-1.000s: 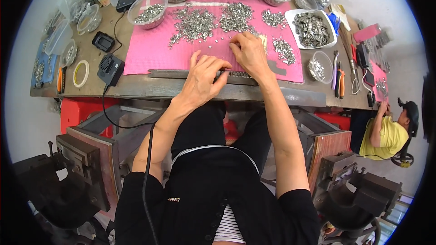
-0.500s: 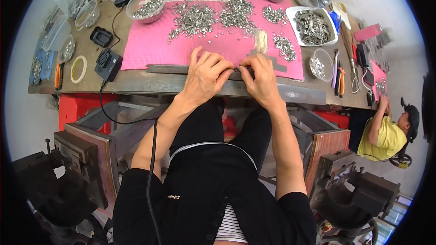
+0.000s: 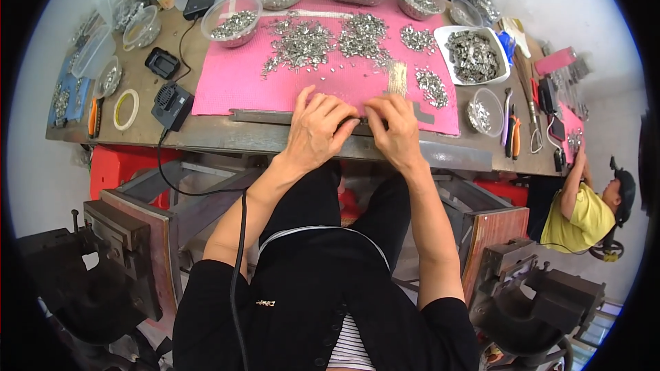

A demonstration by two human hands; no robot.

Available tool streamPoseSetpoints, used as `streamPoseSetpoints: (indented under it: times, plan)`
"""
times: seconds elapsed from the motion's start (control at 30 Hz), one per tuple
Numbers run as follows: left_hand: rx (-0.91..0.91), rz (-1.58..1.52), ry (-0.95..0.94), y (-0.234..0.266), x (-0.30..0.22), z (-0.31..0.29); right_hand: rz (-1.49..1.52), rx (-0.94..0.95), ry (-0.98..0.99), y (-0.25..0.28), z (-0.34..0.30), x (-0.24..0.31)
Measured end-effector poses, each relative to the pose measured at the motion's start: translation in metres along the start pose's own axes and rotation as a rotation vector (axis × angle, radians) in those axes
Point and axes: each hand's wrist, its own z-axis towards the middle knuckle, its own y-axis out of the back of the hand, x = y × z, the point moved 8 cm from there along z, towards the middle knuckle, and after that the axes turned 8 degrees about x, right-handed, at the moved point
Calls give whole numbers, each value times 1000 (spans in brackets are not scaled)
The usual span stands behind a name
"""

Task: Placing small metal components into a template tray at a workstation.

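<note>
Both hands meet at the near edge of a pink mat (image 3: 227, 89), over a long dark metal bar (image 3: 261, 117). My left hand (image 3: 316, 128) has thumb and index finger pinched close to the bar. Facing it, my right hand (image 3: 397, 130) pinches at the same spot, its other fingers curled. Whatever lies between the fingertips is too small and hidden to name. Just beyond the right hand is a gold-coloured strip (image 3: 397, 77). Small shiny metal pieces lie on the mat in several heaps, among them a wide heap (image 3: 302, 45) and a smaller heap (image 3: 432, 88).
Plastic tubs of metal pieces line the back, including a round tub (image 3: 232, 22). A white dish (image 3: 474, 55) and pliers (image 3: 513, 134) are at the right. A black charger (image 3: 172, 104) trails a cable over my left arm. Far right, a person in yellow (image 3: 581, 216) works.
The view has shifted slightly, so the table sits a little lower in it. Both hands stay pinched together over the bar, with only slight finger movement.
</note>
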Motion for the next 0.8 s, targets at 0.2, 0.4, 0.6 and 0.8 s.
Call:
streamPoseSetpoints:
  times: [0.2, 0.4, 0.6, 0.8]
  plan:
    - [7, 64, 0, -6, -3, 1, 56, 91, -69, -39, 54, -38]
    - [-16, 42, 37, -7, -4, -2, -89, 115, -40, -63, 77, -44]
    - [-78, -21, 103, 12, 17, 2, -39, 128, -72, -39, 61, -40]
    - [-76, 225, 186, 26, 55, 33, 183, 181, -210, -10, 14, -25]
